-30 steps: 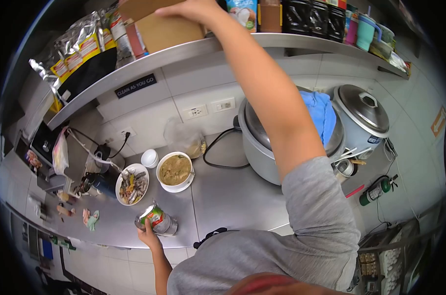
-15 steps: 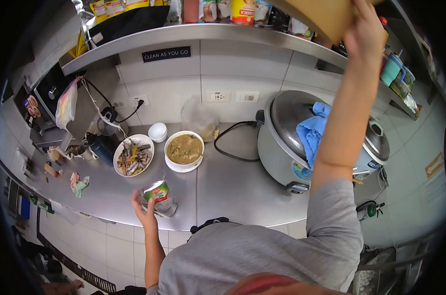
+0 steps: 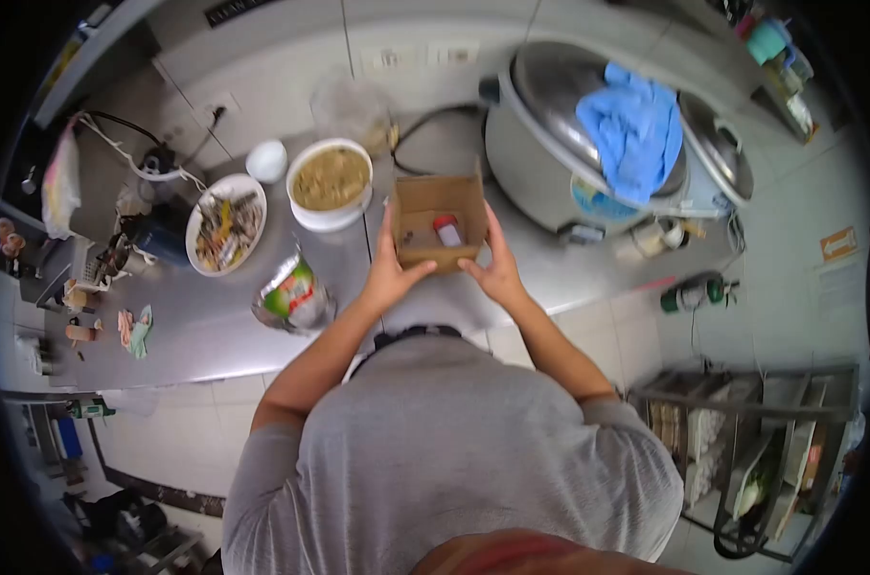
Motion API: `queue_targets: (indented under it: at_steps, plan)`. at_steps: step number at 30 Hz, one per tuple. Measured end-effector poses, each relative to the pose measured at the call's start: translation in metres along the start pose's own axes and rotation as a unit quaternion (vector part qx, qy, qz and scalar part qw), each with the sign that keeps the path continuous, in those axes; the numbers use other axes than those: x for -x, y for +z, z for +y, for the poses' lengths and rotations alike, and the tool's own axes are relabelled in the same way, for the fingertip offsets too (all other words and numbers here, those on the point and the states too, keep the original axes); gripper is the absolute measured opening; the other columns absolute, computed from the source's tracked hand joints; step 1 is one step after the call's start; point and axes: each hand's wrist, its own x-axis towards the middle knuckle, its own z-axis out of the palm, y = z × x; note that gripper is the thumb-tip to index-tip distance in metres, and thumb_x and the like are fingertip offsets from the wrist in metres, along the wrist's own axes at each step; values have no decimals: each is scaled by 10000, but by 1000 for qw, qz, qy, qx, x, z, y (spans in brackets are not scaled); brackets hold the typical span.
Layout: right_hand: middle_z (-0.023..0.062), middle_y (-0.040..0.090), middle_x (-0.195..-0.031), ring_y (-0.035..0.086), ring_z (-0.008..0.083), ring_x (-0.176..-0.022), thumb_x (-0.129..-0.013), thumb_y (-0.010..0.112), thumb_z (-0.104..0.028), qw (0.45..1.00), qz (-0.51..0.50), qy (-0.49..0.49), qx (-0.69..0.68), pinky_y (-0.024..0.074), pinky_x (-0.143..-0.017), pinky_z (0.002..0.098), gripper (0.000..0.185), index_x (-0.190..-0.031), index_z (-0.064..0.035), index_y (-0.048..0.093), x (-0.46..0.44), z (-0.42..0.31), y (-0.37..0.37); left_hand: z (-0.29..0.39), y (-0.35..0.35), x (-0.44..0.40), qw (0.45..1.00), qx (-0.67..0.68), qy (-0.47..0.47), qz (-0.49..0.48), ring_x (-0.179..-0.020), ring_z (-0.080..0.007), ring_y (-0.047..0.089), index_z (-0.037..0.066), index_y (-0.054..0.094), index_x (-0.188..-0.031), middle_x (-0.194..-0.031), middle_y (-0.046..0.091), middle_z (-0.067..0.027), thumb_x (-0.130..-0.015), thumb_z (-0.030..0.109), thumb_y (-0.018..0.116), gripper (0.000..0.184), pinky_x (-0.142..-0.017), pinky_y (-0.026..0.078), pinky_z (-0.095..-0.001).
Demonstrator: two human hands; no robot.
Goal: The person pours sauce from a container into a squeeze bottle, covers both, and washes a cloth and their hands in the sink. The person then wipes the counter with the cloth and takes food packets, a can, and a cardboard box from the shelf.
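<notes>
Both hands hold an open cardboard box over the steel counter. My left hand presses its left side, and my right hand grips its right side, with thumbs at the near edge. Inside the box lies a small red-and-white item beside tiny dark bits. On the counter to the left stands a silver and green pouch. Behind it are a bowl of brownish food, an oval dish of mixed scraps and a small white bowl.
A large rice cooker with a blue cloth on its lid stands at the right, a second cooker behind. A black cord curves behind the box. Cloths lie at the counter's left. A rack stands lower right.
The cardboard box has come down from the upper shelf to in front of my body. My left hand has left the pouch and joined my right hand on the box. The view has tilted downward.
</notes>
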Motion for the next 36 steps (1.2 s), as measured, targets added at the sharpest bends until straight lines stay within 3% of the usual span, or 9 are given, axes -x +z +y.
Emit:
queue_targets:
  at_steps: [7, 12, 14, 21, 24, 26, 28, 31, 36]
  plan:
    - [116, 376, -1418, 457, 241, -1215, -821, 635, -79, 969, -36, 171, -176, 406, -978, 387, 675, -1419, -98, 322, 23, 41, -19, -6, 0, 23, 971, -224, 82, 17, -1328, -405, 287, -14, 136, -1432, -1463, 220, -243, -631, 236, 837, 1094, -1092, 274, -433]
    - [143, 470, -1319, 467, 295, -1197, -817, 636, -134, 984, -11, 9, 178, 374, -1002, 441, 585, -1355, -72, 416, -23, 4, -14, -16, 3, 22, 952, -270, 142, 21, -1355, -351, 266, 43, 86, -1455, -1482, 200, -209, -638, 227, 845, 1130, -1054, 339, -426]
    - [152, 493, -1287, 468, 312, -1194, -786, 648, -147, 924, -38, -154, 347, 340, -1031, 478, 573, -1318, -60, 455, -52, -11, -18, -11, 6, 24, 959, -246, 132, 55, -1352, -360, 271, 58, 46, -1460, -1491, 178, -209, -635, 200, 847, 1159, -1053, 343, -441]
    - [107, 642, -1065, 542, 250, -1104, -800, 545, -136, 656, -499, -5, 567, 166, -1089, 576, 247, -1007, -91, 672, -90, -13, 22, -15, 5, 29, 966, -213, 123, 76, -1366, -358, 257, 120, 8, -1468, -1503, 169, -197, -614, 191, 859, 1208, -1048, 346, -483]
    - [110, 627, -1095, 570, 257, -1057, -800, 554, -137, 738, -479, 13, 474, 156, -1089, 580, 258, -1034, -113, 658, -95, -5, 17, -5, 8, 32, 971, -230, 50, 45, -1370, -348, 258, 127, 155, -1462, -1494, 208, -201, -629, 195, 846, 1084, -1063, 321, -479]
    - [123, 614, -1108, 588, 277, -999, -787, 569, -115, 908, -204, -124, 344, 231, -1066, 544, 261, -1035, -112, 649, -92, 2, 9, 7, 11, 25, 946, -305, 101, 32, -1363, -340, 273, 108, 355, -1375, -1461, 293, -181, -662, 267, 817, 864, -1069, 304, -480]
    - [131, 596, -1117, 614, 274, -903, -784, 597, -61, 974, 22, -155, 163, 404, -949, 419, 263, -1045, -86, 620, -91, 18, 5, 5, 14, 18, 923, -368, 114, 16, -1357, -333, 287, 94, 513, -1267, -1427, 367, -155, -691, 306, 792, 674, -1074, 294, -471]
    - [116, 610, -1066, 610, 246, -910, -803, 607, -43, 986, 80, 100, -111, 456, -853, 330, 256, -1057, -76, 607, -75, 56, 18, -10, 20, 15, 915, -395, 87, 2, -1350, -326, 303, 81, 640, -1116, -1380, 449, -113, -716, 310, 768, 478, -1077, 295, -444]
    - [57, 656, -1082, 594, 175, -1002, -861, 590, -56, 980, -196, 25, 21, 455, -879, 295, 361, -1211, -46, 506, -57, 74, 19, -14, 17, 15, 946, -307, 103, 13, -1338, -326, 321, 71, 661, -1075, -1327, 509, -100, -731, 287, 755, 417, -1052, 331, -425]
